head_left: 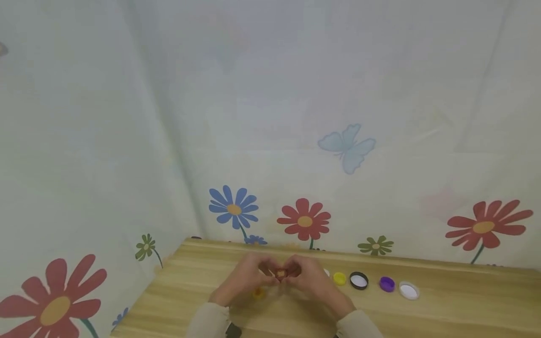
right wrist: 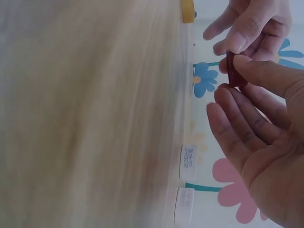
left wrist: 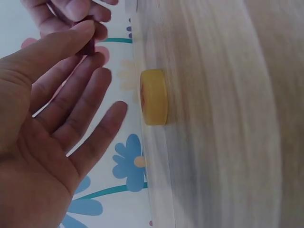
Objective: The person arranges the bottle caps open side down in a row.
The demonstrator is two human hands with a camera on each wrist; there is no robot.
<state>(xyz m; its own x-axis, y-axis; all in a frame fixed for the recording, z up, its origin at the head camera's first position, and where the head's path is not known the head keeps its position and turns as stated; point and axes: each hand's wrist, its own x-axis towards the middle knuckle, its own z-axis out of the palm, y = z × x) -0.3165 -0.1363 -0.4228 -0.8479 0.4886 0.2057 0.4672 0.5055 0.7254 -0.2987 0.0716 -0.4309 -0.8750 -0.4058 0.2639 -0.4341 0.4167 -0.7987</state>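
Note:
Above the table, both hands meet at a small dark red flat-sided piece with a pale yellowish patch on its face. My left hand pinches it between thumb and fingertips from the left. From the other side my right hand pinches it likewise. In the right wrist view the red piece shows a thin dark edge; fingertips hide part of it, and its exact kind is unclear. A round yellow cap with a reddish inside lies on the table near the left hand, apart from it.
To the right of the hands stands a row of round caps: a yellow one, a black-rimmed one, a purple one and a white one. White caps with printed sides show in the right wrist view. A flowered cloth hangs behind the wooden table.

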